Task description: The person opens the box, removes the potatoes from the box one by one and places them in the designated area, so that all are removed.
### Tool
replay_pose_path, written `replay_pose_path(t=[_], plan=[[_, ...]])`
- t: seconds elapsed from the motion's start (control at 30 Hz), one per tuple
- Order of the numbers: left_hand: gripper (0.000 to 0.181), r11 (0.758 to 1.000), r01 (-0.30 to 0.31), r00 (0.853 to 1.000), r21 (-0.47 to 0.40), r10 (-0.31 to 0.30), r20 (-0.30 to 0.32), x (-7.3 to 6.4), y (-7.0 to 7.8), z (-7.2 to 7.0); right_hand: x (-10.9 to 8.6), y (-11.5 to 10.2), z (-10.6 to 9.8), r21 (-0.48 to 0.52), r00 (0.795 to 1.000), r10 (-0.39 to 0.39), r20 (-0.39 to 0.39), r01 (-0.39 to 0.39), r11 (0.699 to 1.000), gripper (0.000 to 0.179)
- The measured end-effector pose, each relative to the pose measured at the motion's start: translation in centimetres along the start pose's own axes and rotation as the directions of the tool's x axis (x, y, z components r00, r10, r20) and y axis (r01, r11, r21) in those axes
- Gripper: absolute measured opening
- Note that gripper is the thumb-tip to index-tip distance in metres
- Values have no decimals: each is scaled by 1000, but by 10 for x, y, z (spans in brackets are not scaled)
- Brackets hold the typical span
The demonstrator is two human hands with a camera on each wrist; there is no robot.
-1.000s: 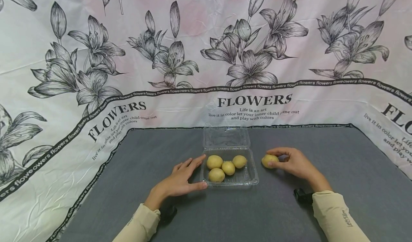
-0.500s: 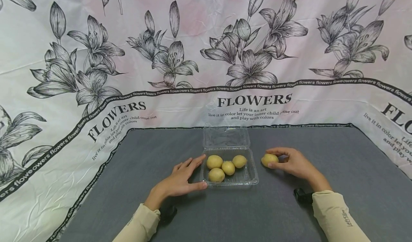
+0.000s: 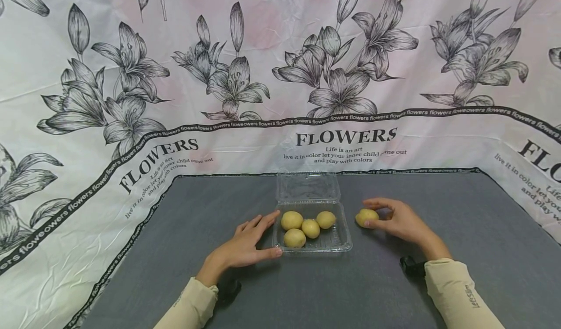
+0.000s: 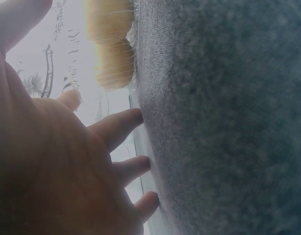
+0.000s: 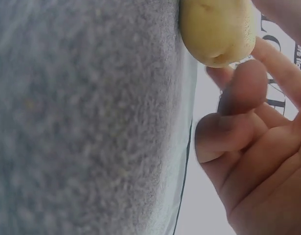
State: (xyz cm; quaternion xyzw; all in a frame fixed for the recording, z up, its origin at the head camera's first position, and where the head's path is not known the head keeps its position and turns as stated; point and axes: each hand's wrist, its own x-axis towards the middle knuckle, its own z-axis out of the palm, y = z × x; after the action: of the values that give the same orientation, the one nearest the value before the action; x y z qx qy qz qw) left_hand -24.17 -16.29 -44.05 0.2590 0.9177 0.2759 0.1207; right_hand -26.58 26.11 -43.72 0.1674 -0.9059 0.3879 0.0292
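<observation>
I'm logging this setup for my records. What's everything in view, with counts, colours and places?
Rectangular plastic box: one, clear, mid-table
Hinged plastic lid: one, clear, open behind the box
Rounded potato-like pieces: four, yellow, inside the box
Loose potato-like piece: one, yellow, right of the box
Flat cloth-textured table: one, grey, beneath everything
Flower-printed cloth: apparently one, white and pinkish with black print, behind and beside the table
Small wrist devices: two, black, at the wrists
Long fabric sleeves: two, cream, on both forearms
Left grip: one, bare, at the box's left side
Right grip: one, bare, around the loose piece
</observation>
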Motion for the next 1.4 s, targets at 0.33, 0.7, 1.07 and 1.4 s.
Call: replay_pose_path(t=[0.33,0.7,1.07,1.4], plan=[[90,1000,-7,1000,-2,7,-8,-1,0,0,2,-11,-1,-4,995,-17,-95,17,1000,59],[90,1000,-20,1000,-9,20,-8,-1,0,0,5,-25,10,84,985,-90,-147,103,991,60],[89,1000,-18,1000,-24,18,-3,-3,0,-2,10,-44,23,60,984,-146,-98,152,987,59],[90,999,-30,1000,-28,30,-8,-2,1,-1,10,-53,35,16,969,-229,-88,231,973,53]])
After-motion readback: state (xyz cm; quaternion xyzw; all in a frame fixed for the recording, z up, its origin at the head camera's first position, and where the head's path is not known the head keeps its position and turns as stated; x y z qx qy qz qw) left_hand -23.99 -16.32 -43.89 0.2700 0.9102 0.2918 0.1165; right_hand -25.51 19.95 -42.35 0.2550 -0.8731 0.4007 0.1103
